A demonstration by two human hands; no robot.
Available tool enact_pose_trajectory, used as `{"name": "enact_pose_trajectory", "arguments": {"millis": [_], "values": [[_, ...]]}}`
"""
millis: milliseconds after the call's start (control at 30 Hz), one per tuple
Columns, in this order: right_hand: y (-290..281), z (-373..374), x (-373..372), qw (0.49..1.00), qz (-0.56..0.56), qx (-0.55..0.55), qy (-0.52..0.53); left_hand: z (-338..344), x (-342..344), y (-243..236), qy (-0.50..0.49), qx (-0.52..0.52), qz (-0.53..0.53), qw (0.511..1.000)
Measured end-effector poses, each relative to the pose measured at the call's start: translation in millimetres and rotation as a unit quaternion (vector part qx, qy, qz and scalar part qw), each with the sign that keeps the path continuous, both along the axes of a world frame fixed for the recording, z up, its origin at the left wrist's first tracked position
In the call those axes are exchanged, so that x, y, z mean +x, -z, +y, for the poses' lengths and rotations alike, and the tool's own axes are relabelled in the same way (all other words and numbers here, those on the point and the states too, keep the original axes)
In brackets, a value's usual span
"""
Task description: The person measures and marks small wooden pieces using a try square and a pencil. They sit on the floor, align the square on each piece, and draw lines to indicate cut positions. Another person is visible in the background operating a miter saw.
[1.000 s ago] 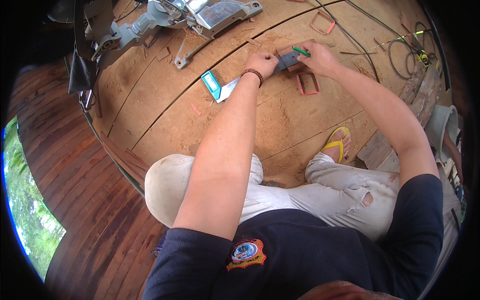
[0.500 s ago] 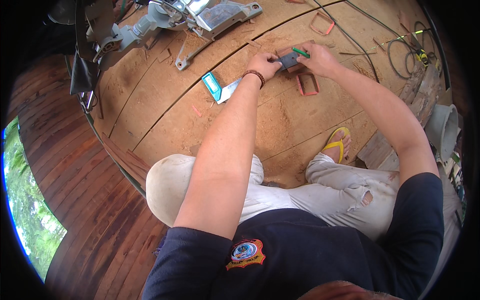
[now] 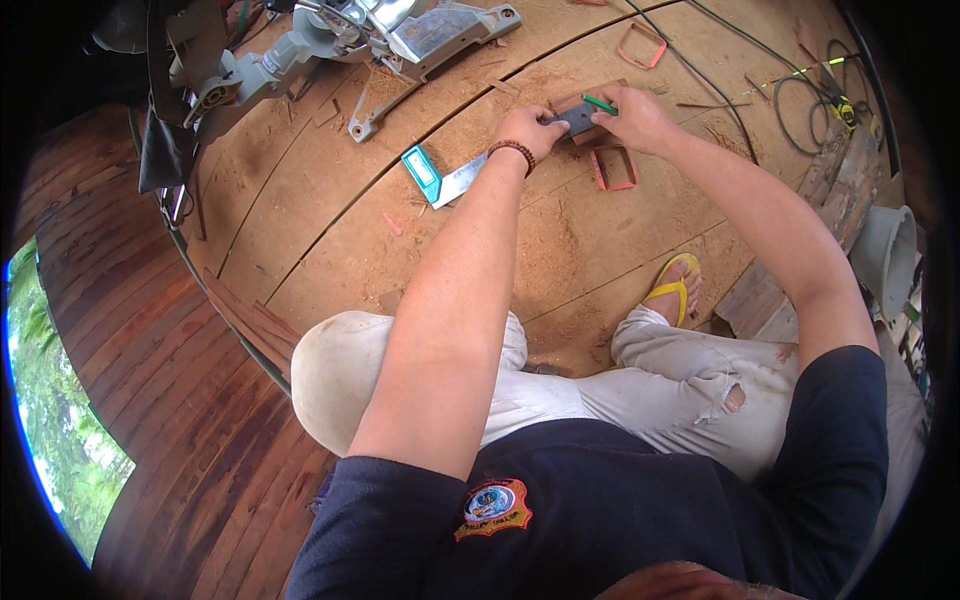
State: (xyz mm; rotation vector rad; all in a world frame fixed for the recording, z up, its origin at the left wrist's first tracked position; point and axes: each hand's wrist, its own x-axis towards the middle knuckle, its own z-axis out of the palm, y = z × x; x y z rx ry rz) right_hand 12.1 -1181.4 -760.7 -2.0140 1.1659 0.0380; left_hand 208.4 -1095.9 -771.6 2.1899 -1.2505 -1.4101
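Observation:
At the top middle, the fingers of my left hand are closed on the end of a flat dark grey piece, which lies against a reddish-brown wood block. My right hand pinches a short green pencil over the other end of the grey piece. The pencil's tip is too small to make out. Beside my left wrist lies a try square with a teal handle, its metal blade reaching under my forearm. A small red-edged frame rests just below my right hand.
A grey miter saw stands at the upper left. Another red-edged frame lies farther back. Black cables and a yellow tape measure are on the right, near loose planks. Sawdust and offcuts litter the wooden floor.
Almost nothing differs. My left forearm has shifted very slightly to the right, while both hands keep their hold.

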Motion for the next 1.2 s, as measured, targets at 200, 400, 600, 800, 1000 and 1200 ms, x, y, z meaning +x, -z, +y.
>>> {"name": "enact_pose_trajectory", "arguments": {"millis": [200, 400, 600, 800, 1000, 1200], "values": [[-1, 0, 0, 1.000, -0.006, 0.001, -0.002, -1, 1, 1, 0.007, -0.006, -0.005, 1.000], [-1, -1, -1, 1.000, -0.010, 0.016, 0.009, -1, 0, 0, 0.007, -0.007, -0.011, 1.000], [3, -12, -7, 0.984, -0.084, 0.141, 0.075, -2, 0, 1, 0.004, -0.010, -0.005, 1.000], [2, -34, -26, 0.956, -0.139, 0.165, 0.200, -1, 1, 3, -0.006, -0.017, 0.007, 1.000], [13, -57, -45, 0.947, -0.148, 0.137, 0.248, -1, 0, 2, -0.016, -0.005, 0.011, 1.000], [13, -64, -51, 0.957, -0.109, 0.098, 0.249, 0, -1, 1, -0.023, -0.005, 0.010, 1.000]]}}
